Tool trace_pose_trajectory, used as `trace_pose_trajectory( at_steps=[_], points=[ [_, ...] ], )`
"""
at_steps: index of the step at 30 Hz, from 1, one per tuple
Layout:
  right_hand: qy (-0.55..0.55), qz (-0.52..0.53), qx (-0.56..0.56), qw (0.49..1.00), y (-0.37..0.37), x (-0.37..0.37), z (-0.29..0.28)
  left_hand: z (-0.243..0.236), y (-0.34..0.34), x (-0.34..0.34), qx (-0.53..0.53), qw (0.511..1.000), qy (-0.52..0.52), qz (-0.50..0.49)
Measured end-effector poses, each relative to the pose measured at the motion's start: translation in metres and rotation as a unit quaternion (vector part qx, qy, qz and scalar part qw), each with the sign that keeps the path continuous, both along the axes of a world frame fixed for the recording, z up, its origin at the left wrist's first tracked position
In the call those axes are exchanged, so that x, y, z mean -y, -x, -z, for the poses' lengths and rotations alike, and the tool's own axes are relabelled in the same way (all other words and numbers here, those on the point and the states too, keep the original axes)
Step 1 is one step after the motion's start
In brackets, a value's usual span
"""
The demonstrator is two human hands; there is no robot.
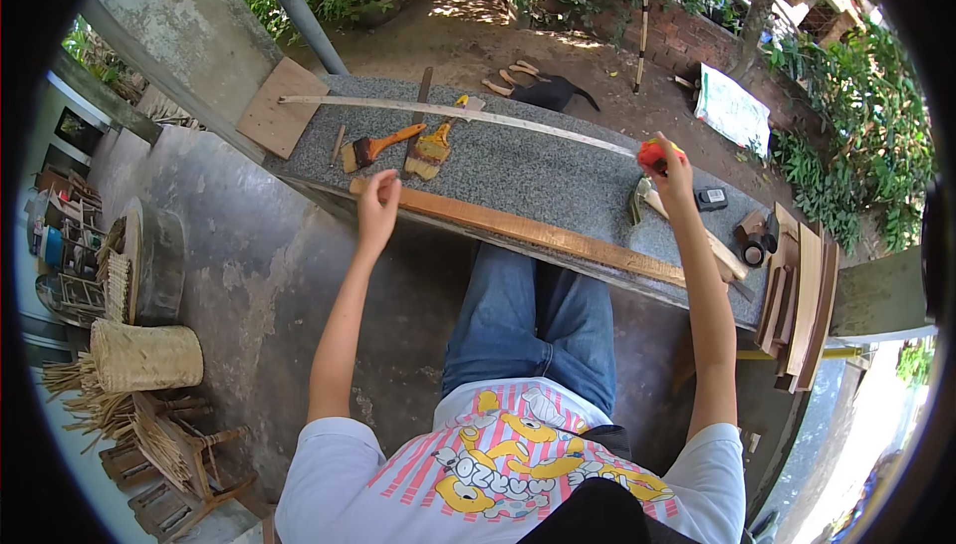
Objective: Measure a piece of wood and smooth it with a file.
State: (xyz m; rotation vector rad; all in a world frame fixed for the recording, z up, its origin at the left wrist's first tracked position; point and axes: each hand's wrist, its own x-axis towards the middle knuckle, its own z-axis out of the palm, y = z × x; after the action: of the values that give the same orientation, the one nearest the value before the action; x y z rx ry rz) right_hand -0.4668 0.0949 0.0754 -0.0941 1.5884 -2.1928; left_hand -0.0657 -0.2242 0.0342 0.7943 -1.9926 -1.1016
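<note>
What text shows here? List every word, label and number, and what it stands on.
White shirt: large printed lettering, not copied here.
Measuring tape: any marks too small to read.
Small black block: label too small to read.
White sheet: any print too blurred to read.

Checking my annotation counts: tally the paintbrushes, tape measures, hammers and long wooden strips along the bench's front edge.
Paintbrushes: 2, the orange-handled brush and the yellow-handled brush
Tape measure: 1, in the right hand
Hammer: 1
Long wooden strip: 1
Total: 5
</note>
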Motion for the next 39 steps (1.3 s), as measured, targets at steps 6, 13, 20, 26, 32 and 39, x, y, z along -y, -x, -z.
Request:
trace_pose_trajectory(
  at_steps=[6,13,20,26,32,39],
  points=[
    [0.010,-0.031,0.068,0.997,-0.019,0.051,0.023,0.028,0.005,-0.033,0.148,0.942,0.295,-0.050],
    [-0.023,-0.009,0.040,0.999,0.038,0.015,0.036,0.035,0.011,-0.036,0.185,0.933,0.305,-0.058],
    [-0.086,-0.055,-0.117,0.988,0.052,-0.021,0.033,0.039,0.008,-0.032,0.188,0.926,0.320,-0.069],
    [-0.120,-0.096,-0.060,0.986,0.050,-0.028,0.019,0.037,0.008,-0.034,0.195,0.925,0.319,-0.069],
    [-0.294,-0.077,-0.163,0.939,0.061,-0.040,0.037,0.037,0.012,-0.036,0.199,0.926,0.315,-0.059],
    [-0.387,-0.141,-0.248,0.877,0.068,-0.047,0.031,0.037,0.008,-0.037,0.206,0.926,0.310,-0.063]
  ],
)
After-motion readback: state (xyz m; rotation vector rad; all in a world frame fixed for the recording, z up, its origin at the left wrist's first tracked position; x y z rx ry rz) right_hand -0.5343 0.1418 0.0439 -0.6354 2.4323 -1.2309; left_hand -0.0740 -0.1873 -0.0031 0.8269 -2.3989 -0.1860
